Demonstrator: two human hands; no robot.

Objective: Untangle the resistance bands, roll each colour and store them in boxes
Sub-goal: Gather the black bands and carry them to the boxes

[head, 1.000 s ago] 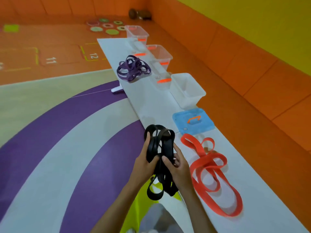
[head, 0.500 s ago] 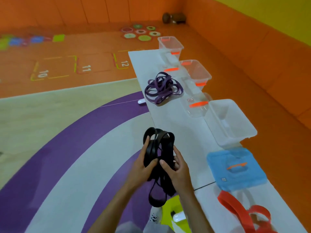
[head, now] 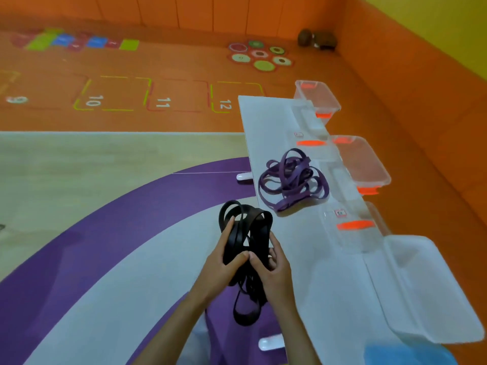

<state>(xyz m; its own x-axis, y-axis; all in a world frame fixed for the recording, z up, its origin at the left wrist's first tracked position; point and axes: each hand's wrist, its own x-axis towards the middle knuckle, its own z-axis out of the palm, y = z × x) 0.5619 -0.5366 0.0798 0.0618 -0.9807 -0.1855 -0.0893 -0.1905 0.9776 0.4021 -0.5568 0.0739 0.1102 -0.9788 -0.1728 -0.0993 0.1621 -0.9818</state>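
A bundle of black resistance bands [head: 246, 233] is held upright in front of me, over the floor left of the white table [head: 266, 119]. My left hand [head: 221, 267] grips its left side and my right hand [head: 274, 270] its right side, thumbs meeting at the middle. Loops stick up above my fingers and a loose loop hangs down below. A tangled pile of purple bands [head: 292, 180] lies on the table further away. An open white box [head: 427, 291] stands at the near right, and two clear boxes [head: 317, 97] [head: 361, 164] stand along the far right edge.
A blue lid [head: 405, 354] shows at the bottom right corner. Clear lids with orange handles [head: 353, 225] lie on the table beside the boxes. White table feet [head: 271, 343] stick out onto the purple and white floor mat. An orange padded wall runs along the right.
My view has swung left and up: the red bands have left the frame and the blue lid is nearly out. My hands still hold the black bundle, fingers shifted slightly.
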